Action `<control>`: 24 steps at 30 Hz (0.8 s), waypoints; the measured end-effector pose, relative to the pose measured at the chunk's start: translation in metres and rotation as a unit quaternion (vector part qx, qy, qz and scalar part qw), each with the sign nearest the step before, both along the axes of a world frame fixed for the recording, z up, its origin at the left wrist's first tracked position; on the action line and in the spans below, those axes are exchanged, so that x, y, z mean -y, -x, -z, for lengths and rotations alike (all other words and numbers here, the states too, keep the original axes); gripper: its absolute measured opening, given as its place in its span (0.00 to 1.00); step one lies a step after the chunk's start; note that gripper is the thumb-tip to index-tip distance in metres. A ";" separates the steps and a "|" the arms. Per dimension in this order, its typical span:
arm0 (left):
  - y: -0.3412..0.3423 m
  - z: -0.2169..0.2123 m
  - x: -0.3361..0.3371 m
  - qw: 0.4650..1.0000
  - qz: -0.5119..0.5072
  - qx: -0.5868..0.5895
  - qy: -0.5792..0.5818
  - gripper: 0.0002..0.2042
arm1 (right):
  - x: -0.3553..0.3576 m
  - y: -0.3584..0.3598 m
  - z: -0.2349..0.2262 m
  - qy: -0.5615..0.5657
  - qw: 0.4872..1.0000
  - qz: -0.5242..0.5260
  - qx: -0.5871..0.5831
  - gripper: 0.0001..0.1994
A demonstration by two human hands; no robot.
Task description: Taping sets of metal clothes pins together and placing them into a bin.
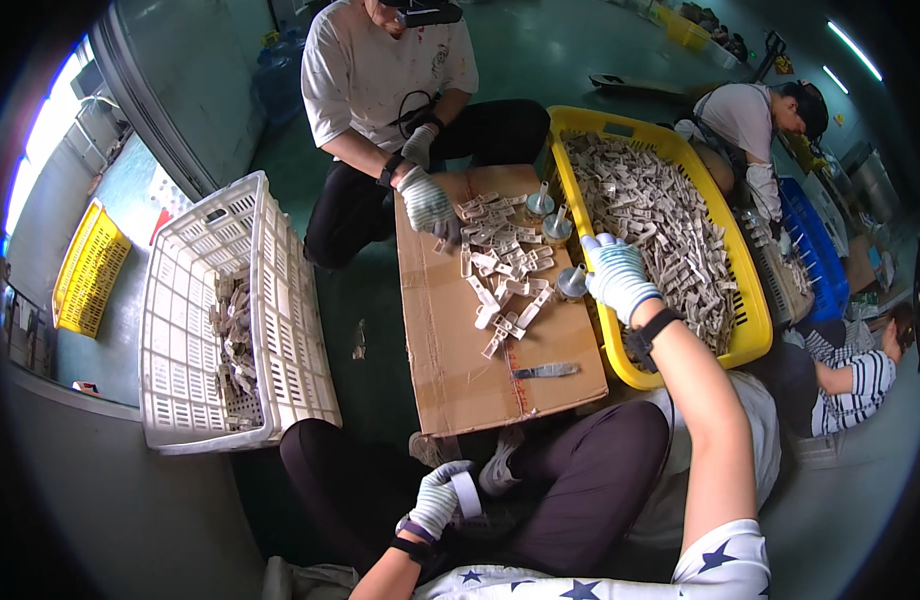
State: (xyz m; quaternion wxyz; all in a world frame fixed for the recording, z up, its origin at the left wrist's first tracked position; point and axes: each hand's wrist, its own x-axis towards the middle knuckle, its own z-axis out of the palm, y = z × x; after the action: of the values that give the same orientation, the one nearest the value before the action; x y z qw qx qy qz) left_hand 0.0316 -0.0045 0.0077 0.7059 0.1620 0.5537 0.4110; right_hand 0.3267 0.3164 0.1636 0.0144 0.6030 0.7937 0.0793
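My left hand (436, 502), in a striped glove, is low over my lap, its fingers closed round a white curved strip-like piece (467, 494); its exact kind I cannot make out. My gloved right hand (618, 274) reaches to the left rim of a yellow basket (758, 325), fingers stretched out and no held thing visible. Close to its fingertips stands a small clear bottle (572, 283) with a thin spout. Pale plastic clip-like parts (510, 255) lie piled on a cardboard box (450, 350), and many similar parts (670, 230) fill the basket.
Opposite me a person's gloved hand (427, 205) touches the pile. Two more bottles (557, 225) stand by the basket. A flat blade-like tool (548, 370) lies on the near cardboard. A white crate (270, 330) holds parts at left. Other people sit at right beside a blue crate (815, 250).
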 end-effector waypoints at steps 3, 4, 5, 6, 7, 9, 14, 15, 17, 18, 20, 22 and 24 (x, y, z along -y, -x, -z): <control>0.005 -0.004 -0.001 0.999 -0.023 0.021 0.019 0.10 | 0.029 -0.030 -0.010 0.012 0.996 0.007 -0.087 0.24; 0.005 -0.005 0.001 0.999 -0.020 0.019 0.021 0.10 | 0.039 -0.044 -0.008 -0.018 0.996 -0.006 -0.085 0.24; 0.006 -0.006 0.003 0.999 -0.029 0.029 0.004 0.10 | 0.050 -0.055 -0.006 -0.019 0.996 0.003 -0.083 0.24; 0.007 -0.006 0.005 0.998 -0.039 0.038 -0.013 0.10 | 0.063 -0.063 -0.006 -0.013 0.996 0.011 -0.092 0.24; 0.010 -0.005 0.005 0.999 -0.039 0.036 -0.012 0.10 | 0.077 -0.069 -0.006 -0.007 0.995 0.019 -0.101 0.24; 0.015 0.003 0.005 0.998 -0.056 0.028 -0.007 0.10 | 0.105 -0.084 -0.007 0.005 0.987 0.056 -0.152 0.24; 0.017 0.024 0.003 0.997 -0.070 0.014 0.010 0.10 | 0.191 -0.101 0.007 -0.084 0.948 0.082 -0.295 0.17; 0.017 0.029 0.001 0.997 -0.074 0.016 0.009 0.11 | 0.212 -0.100 0.009 -0.076 0.921 0.118 -0.363 0.16; 0.015 0.037 -0.005 0.996 -0.081 0.024 0.029 0.11 | 0.254 -0.109 0.029 -0.112 0.900 0.144 -0.397 0.11; 0.015 0.037 -0.009 0.995 -0.082 0.032 0.043 0.11 | 0.273 -0.108 0.039 -0.100 0.882 0.174 -0.426 0.10; 0.023 0.049 -0.015 0.991 -0.092 0.071 0.064 0.10 | 0.314 -0.112 0.081 -0.073 0.872 0.240 -0.421 0.08; 0.014 0.049 -0.023 0.991 -0.103 0.053 0.061 0.07 | 0.356 -0.115 0.128 -0.017 0.872 0.266 -0.411 0.09; 0.004 0.030 -0.034 0.978 -0.117 0.143 0.095 0.05 | 0.388 -0.113 0.170 0.131 0.831 0.285 -0.460 0.11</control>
State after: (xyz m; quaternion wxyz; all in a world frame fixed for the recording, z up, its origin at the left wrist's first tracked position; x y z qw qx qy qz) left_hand 0.0275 0.0297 -0.0223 0.7366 -0.0318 0.4988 0.4556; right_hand 0.4402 -0.0715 -0.0065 -0.2514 0.7619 0.5043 -0.3193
